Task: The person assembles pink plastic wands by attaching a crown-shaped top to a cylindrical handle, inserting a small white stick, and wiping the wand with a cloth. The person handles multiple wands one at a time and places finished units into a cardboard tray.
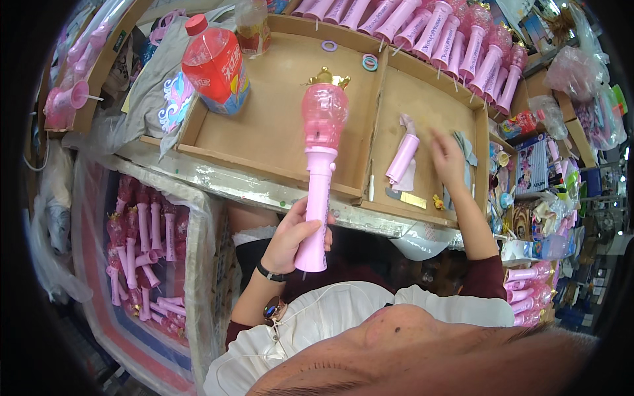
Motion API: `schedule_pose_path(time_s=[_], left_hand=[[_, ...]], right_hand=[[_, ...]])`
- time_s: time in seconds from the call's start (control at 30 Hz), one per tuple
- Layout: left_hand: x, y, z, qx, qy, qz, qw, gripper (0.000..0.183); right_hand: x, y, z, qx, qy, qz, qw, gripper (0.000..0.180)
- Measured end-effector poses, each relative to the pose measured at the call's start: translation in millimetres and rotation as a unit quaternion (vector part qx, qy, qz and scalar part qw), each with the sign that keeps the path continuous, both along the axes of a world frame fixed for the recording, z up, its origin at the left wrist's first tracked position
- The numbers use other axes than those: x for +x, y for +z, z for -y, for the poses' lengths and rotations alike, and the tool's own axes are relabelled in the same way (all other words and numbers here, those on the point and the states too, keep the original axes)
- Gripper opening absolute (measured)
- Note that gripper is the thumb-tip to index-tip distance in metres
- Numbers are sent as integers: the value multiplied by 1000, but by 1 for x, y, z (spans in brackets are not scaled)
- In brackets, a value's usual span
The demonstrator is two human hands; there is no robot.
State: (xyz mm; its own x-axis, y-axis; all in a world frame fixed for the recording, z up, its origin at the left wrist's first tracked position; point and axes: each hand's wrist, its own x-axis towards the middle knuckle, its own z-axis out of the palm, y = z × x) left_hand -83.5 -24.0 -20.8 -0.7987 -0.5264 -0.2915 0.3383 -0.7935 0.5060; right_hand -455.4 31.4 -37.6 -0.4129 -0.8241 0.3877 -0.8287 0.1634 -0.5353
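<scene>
My left hand (297, 235) grips the lower handle of a pink toy wand (319, 193). Its clear pink head is topped with a gold crown (327, 77), tilted up and away from me. Over the right compartment of a cardboard tray (416, 101) is my right hand (448, 158), blurred, with its fingers partly curled; whether anything is in them cannot be made out. Just left of that hand lies a pink cylinder (403, 158) with a strip of wrapping. Grey cloth (463, 148) lies beside the right wrist.
Finished-looking pink wands (436, 32) line the tray's far side. A red-capped bottle (215, 64) stands at the left compartment's edge. Small rings (370, 62) and a white pen-like stick (372, 188) lie in the tray. At lower left, a plastic-lined bag (198, 257) holds more wands.
</scene>
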Motion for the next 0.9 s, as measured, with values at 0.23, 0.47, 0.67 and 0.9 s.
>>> schedule_pose_path(time_s=[0.23, 0.47, 0.67, 0.9], left_hand=[[-6, 5, 8, -14, 1, 48, 999, 59], [-10, 7, 6, -58, 11, 64, 996, 51], [-13, 1, 4, 15, 19, 59, 998, 37], [-11, 2, 2, -38, 25, 75, 996, 35]], right_hand=[[-1, 1, -8, 140, 41, 24, 989, 24], [-6, -1, -3, 18, -21, 24, 999, 24], [8, 19, -8, -152, -14, 323, 934, 30], [71, 47, -12, -133, 179, 16, 975, 22]])
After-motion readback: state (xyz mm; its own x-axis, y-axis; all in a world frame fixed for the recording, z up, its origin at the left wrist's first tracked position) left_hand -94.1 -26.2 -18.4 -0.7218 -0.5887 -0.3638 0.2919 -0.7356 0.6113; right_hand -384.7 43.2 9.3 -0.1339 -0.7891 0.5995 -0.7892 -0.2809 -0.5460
